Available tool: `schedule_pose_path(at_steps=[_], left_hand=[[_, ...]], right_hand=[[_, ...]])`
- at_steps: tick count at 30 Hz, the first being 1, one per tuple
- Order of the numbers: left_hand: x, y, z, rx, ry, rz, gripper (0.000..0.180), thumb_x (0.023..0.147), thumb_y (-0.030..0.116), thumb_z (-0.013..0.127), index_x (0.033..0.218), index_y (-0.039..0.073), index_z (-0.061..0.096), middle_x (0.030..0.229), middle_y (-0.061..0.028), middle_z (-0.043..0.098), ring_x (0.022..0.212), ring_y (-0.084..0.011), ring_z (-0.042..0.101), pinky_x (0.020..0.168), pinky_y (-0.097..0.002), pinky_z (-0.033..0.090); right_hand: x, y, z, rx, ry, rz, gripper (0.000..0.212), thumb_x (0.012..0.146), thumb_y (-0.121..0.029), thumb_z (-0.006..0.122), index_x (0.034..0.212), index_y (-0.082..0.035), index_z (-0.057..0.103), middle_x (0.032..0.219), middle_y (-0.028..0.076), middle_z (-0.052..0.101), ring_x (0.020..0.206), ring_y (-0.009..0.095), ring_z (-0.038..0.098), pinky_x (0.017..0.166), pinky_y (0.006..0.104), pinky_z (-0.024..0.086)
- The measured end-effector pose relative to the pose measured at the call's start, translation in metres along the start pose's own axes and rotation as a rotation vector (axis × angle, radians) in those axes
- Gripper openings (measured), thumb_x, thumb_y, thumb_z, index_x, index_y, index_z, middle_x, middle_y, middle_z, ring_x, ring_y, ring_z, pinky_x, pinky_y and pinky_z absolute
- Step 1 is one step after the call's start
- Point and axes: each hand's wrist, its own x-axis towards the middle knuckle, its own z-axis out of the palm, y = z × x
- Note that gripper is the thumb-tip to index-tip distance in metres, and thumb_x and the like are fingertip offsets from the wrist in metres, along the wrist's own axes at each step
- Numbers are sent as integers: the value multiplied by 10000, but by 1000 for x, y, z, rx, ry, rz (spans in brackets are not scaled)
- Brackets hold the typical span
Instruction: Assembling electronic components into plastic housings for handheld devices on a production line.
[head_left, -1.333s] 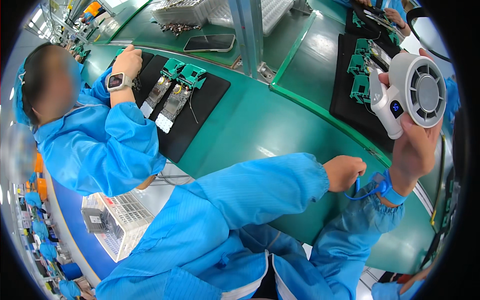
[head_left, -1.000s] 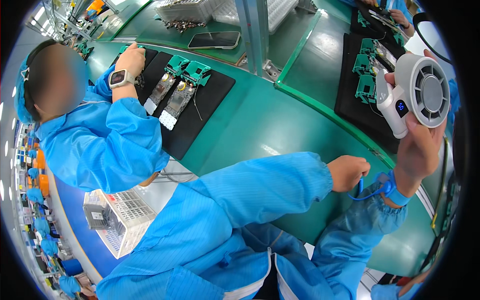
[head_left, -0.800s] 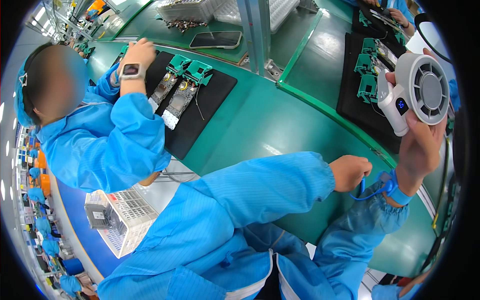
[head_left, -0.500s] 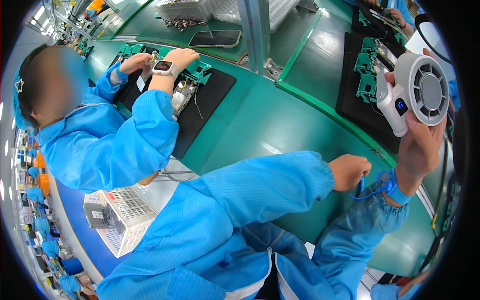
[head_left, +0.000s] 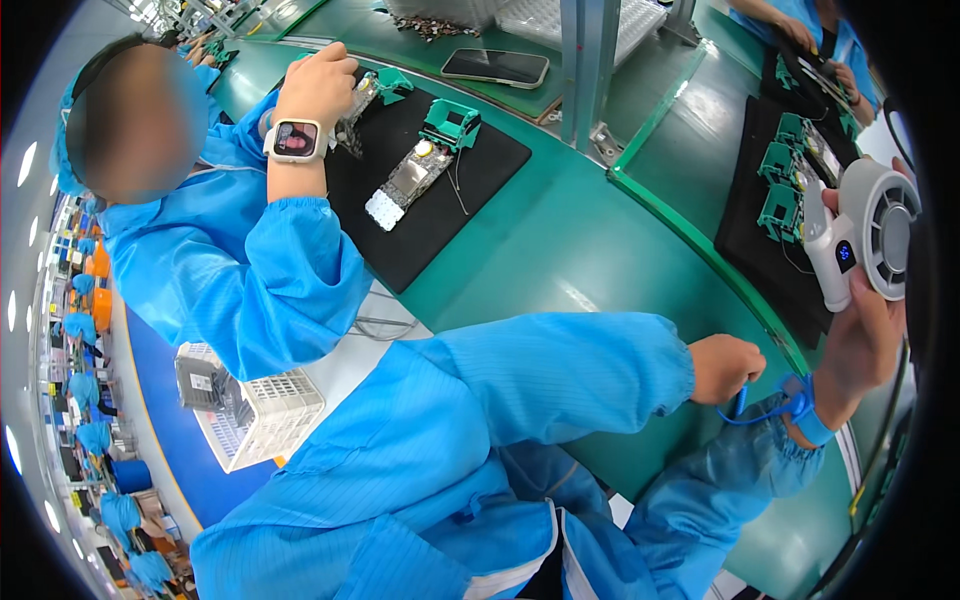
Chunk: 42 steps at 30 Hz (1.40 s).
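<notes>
Two bare hands are worked here, and one fan is held between them and the workbench. The white handheld fan (head_left: 868,235) is gripped by the right hand (head_left: 875,322), with fingers wrapped round its back and the grille side turned to the right. One small dark display (head_left: 845,254) with blue marks is set into its handle. As for location, it's raised at the far right, in front of the right-hand black mat (head_left: 760,240).

The left hand (head_left: 727,368) is curled closed, apart from the fan. One blue cord (head_left: 741,405) is looped from its fingers to one blue wrist strap (head_left: 813,426), which is worn on the right wrist; whether the cord is actually gripped can't be told.

Three green holders (head_left: 779,164) can be counted on that mat, lined up just beside the fan. On the left-hand black mat (head_left: 430,245), one circuit board (head_left: 408,182) is seen in full, with one green holder at its top end; a second board (head_left: 352,112) is partly hidden by a co-worker's hand (head_left: 318,85). One pale smartwatch (head_left: 296,141) is worn on that wrist.

Also spotted: one phone (head_left: 495,67) laid flat, one metal post (head_left: 587,75) just beside it, and one white basket (head_left: 292,428) below the green workbench (head_left: 530,260).
</notes>
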Motion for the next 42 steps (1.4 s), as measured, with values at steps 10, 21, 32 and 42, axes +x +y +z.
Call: schedule_pose_path(at_steps=[10,21,32,42], left_hand=[[0,5,-5,2,-30,-12,135,832,-28,562,944,45,578,927,-147,601,866,-372,610,731,-462,488],[1,-1,1,7,-10,31,106,835,0,577,933,38,575,902,-158,591,871,-384,605,741,-469,489],[-3,-6,5,-176,114,46,89,815,9,553,895,39,577,885,-195,591,855,-412,593,748,-488,497],[0,10,-11,55,6,53,99,942,69,523,1021,43,576,935,-217,598,883,-436,587,750,-500,480]], right_hand=[[-7,24,-25,-837,-21,-732,272,840,182,648,1030,-11,676,1133,283,641,986,372,660,882,424,522],[10,2,15,-95,-88,-67,820,722,-224,596,1455,75,384,1331,274,561,1195,417,610,1104,469,406],[11,29,0,203,-40,-273,545,716,-118,584,1214,100,560,1111,209,666,1050,327,642,993,371,452],[13,-18,34,239,99,34,787,579,-45,711,1331,26,488,1176,93,596,1073,177,591,953,282,451]])
